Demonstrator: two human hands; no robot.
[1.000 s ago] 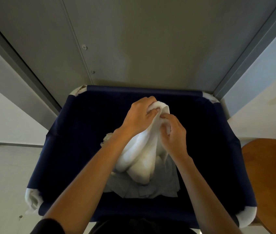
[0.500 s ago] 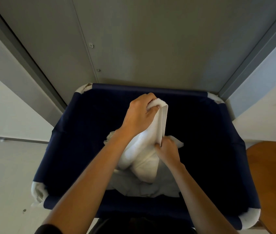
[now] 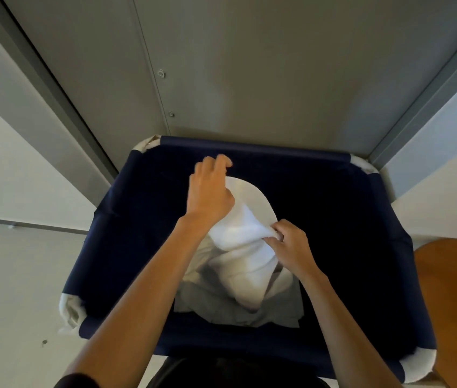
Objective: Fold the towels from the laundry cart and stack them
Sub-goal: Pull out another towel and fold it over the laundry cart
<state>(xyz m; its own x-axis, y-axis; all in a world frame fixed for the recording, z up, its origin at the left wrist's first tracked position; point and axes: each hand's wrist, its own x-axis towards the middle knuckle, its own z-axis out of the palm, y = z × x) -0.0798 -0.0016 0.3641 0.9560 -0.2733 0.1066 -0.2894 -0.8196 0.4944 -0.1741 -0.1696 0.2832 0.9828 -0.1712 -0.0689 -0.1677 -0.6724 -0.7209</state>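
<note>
A white towel (image 3: 246, 247) hangs bunched above the dark blue laundry cart (image 3: 249, 148). My left hand (image 3: 210, 194) holds its upper part; the towel comes out from under the palm and arches to the right, while the fingertips are blurred and lifted toward the cart's far rim. My right hand (image 3: 291, 245) pinches a fold of the same towel lower down at its right side. The towel's lower end drops onto pale grey-white laundry (image 3: 221, 309) lying at the bottom of the cart.
A grey metal panel wall (image 3: 249, 65) rises right behind the cart. A round wooden tabletop (image 3: 454, 289) sits to the right, beside the cart's rim. White padded corners (image 3: 70, 309) mark the cart frame. Pale floor lies on the left.
My right hand slid down the towel's edge and now pinches it lower and further right. The left hand's fingers have loosened and lifted, and the towel's top has spread into an arch.
</note>
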